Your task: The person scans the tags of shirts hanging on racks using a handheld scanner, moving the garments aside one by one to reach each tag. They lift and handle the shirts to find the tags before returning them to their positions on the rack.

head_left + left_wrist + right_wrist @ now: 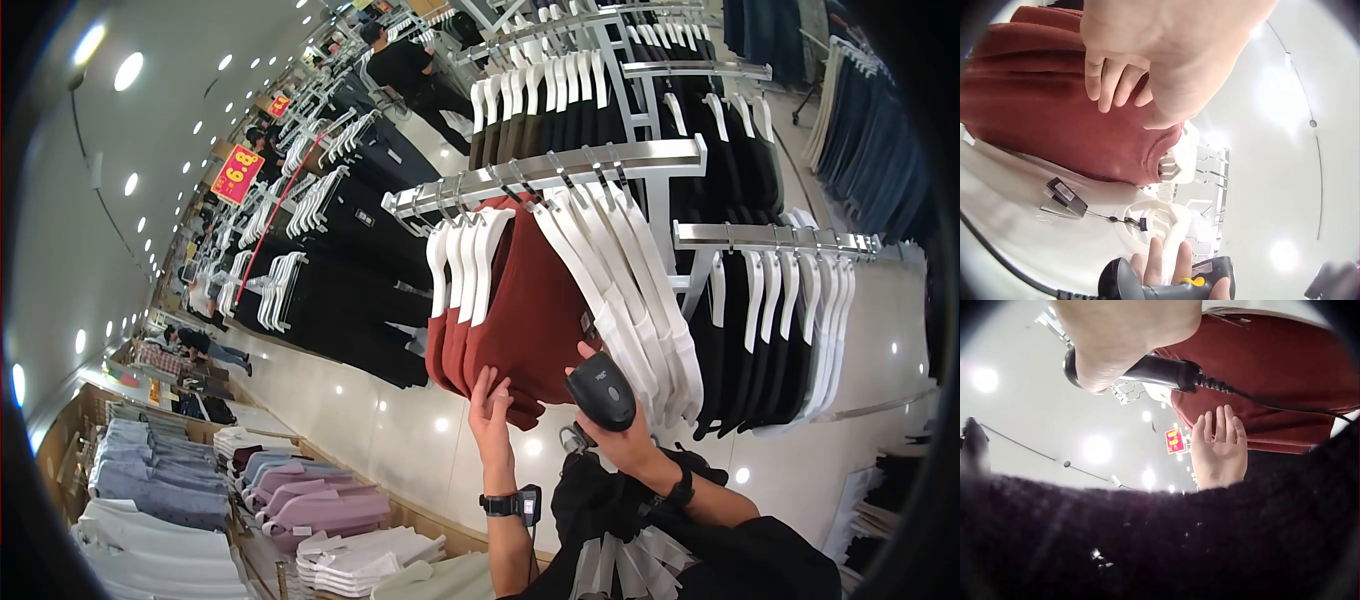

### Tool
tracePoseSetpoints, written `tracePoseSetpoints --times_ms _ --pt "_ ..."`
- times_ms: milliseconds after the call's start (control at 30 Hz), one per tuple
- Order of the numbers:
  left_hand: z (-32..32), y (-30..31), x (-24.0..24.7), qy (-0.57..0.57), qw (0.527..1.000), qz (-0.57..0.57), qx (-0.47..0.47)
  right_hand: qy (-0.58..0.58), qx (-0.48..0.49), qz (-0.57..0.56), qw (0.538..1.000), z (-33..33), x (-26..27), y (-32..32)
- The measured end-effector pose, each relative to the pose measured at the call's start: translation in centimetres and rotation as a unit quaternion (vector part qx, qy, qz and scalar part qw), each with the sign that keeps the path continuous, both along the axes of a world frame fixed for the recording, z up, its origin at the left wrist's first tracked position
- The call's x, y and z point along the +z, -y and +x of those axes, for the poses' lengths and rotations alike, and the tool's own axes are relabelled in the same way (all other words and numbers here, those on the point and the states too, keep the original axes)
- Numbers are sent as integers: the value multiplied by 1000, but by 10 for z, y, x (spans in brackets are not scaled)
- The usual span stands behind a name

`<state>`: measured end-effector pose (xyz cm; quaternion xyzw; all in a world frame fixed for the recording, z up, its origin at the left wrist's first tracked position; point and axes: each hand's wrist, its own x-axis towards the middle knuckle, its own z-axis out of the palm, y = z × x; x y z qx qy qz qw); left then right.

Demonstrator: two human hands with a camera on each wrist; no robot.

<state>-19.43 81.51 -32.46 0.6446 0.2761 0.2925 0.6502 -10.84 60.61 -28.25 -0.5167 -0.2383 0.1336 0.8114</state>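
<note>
Dark red shirts (535, 310) hang on white hangers from a metal rail. My left hand (490, 415) lies against the front of them, fingers mostly straight on the cloth. In my right hand (630, 447) I grip a black barcode scanner (601, 393). The left wrist view shows the scanner's yellow trigger (1192, 282) between the fingers. Beside the red shirts hangs a white shirt (1029, 181) with a black hang tag (1067, 196) on a string at its neck. A coiled cable (1216, 385) runs from the scanner's handle in the right wrist view.
The metal rail (560, 170) also holds several white hangers with white shirts to the right. More racks of black clothes (770, 370) stand behind. Folded garments (330, 505) lie on a display at lower left. A person in black (410, 75) stands farther back.
</note>
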Motion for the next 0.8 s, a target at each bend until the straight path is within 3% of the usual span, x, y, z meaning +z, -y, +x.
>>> tracePoseSetpoints --times_ms 133,233,400,533,600,667,733,800 --pt "-1 5 7 -13 1000 1 -14 17 1 -22 1000 1 -5 -1" --pt "3 6 9 54 995 10 85 24 -4 -33 999 2 -3 -1" --pt "7 7 10 42 994 68 77 53 -14 -34 998 5 -11 -4" --pt "7 16 4 -1 986 141 87 32 23 -50 998 4 -6 1" --pt "10 22 3 -21 957 268 109 14 26 -51 998 3 -3 1" --pt "13 24 -5 -15 963 251 100 -2 29 -50 998 3 -4 0" --pt "13 21 -13 -11 968 234 89 69 -17 -60 996 5 -10 -2" --pt "12 19 -15 -50 981 175 59 27 -9 -31 999 2 -9 -4"
